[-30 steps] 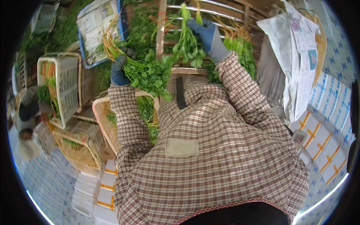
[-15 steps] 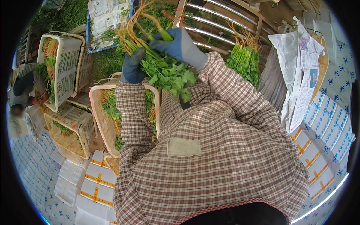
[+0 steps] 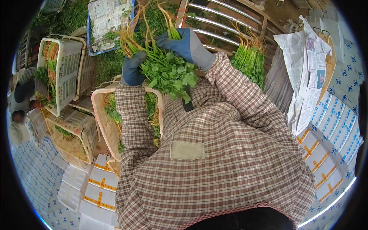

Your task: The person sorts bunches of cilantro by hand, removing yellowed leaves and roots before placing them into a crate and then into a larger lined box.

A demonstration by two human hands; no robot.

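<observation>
Both my hands wear blue-and-grey gloves and grip rooted coriander above my lap. My left hand (image 3: pixel 134 69) is closed round the lower left side of a coriander bunch (image 3: pixel 168 74), whose long tan roots point away from me and whose leaves hang toward me. Closed at the right of the bunch, my right hand (image 3: pixel 186 45) pinches some stems, their roots sticking up past the fingers. Another coriander pile (image 3: pixel 248 63) lies on the slatted rack to the right, roots at the far end.
By my left forearm stands an open crate (image 3: pixel 100 132) with coriander inside. Farther left are a tilted white crate (image 3: pixel 69 73) and a co-worker (image 3: pixel 25 90). A blue-rimmed, newspaper-lined tray (image 3: pixel 109 25) sits beyond. Newspaper sheets (image 3: pixel 306 73) and taped white boxes (image 3: pixel 324 168) are at right.
My right hand has turned slightly and shifted right, and the stems in it now stand more upright, apart from the main bunch. My left hand has moved a little left.
</observation>
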